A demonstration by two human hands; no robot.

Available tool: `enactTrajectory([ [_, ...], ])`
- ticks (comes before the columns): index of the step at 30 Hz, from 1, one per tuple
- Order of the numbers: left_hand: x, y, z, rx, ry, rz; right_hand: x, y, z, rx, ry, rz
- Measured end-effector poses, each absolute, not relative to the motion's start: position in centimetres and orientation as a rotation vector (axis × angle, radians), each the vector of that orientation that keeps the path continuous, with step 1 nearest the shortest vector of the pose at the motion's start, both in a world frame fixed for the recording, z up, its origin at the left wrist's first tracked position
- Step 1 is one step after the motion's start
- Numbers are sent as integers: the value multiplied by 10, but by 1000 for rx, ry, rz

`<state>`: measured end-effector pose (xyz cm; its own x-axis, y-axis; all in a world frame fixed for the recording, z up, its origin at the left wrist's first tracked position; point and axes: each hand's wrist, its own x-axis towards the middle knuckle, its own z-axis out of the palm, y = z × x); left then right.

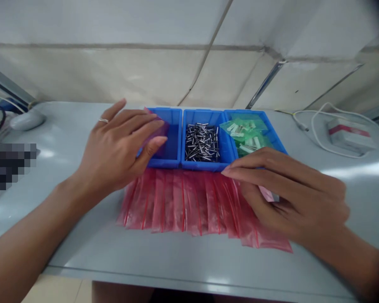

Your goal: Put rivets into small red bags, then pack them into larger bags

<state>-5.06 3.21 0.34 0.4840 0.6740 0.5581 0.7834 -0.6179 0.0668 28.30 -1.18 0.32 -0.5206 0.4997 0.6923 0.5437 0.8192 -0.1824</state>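
Observation:
My left hand (123, 143) is over the left blue bin (172, 162), its fingers stretched out and the thumb apart. Behind those fingers shows a piece of pink plastic (151, 111), mostly hidden; I cannot tell whether the hand touches it. Above the right end of a row of pink zip bags (189, 202), my right hand (297, 193) has its fingers together and curved, with the thumb tucked against them. Anything at its fingertips is hidden. A pale pink and white patch (268, 193) shows through the gap between thumb and index finger.
The middle blue bin (208, 165) holds many small metal pins (202, 143). In the right blue bin (273, 139) lie green bags (249, 132) with white pieces. A white cable (318, 145) and white-red box (350, 134) are at right, a grey mouse (27, 120) at left.

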Motion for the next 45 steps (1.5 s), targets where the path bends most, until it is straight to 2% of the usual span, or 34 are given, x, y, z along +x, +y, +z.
enactTrajectory([
  [7, -46, 30, 0, -2712, -1165, -635, 284, -12, 3, -715, -2247, -68],
  [12, -40, 27, -6, -2686, -1175, -657, 284, -7, 3, -698, -2227, -148],
  [17, -41, 26, -9, -2668, -1192, -495, 291, 9, -2, -751, -2321, -278],
  [22, -35, 22, -5, -2677, -984, -601, 295, 16, -5, -727, -2378, -234],
  [26, -30, 19, -4, -2601, -1056, -703, 296, 17, -3, -739, -2385, -222],
  [33, -32, 21, -5, -2661, -1252, -626, 295, 19, -4, -719, -2357, -203],
  [45, -27, 15, -11, -2662, -1065, -659, 292, 14, -2, -735, -2371, -230],
])
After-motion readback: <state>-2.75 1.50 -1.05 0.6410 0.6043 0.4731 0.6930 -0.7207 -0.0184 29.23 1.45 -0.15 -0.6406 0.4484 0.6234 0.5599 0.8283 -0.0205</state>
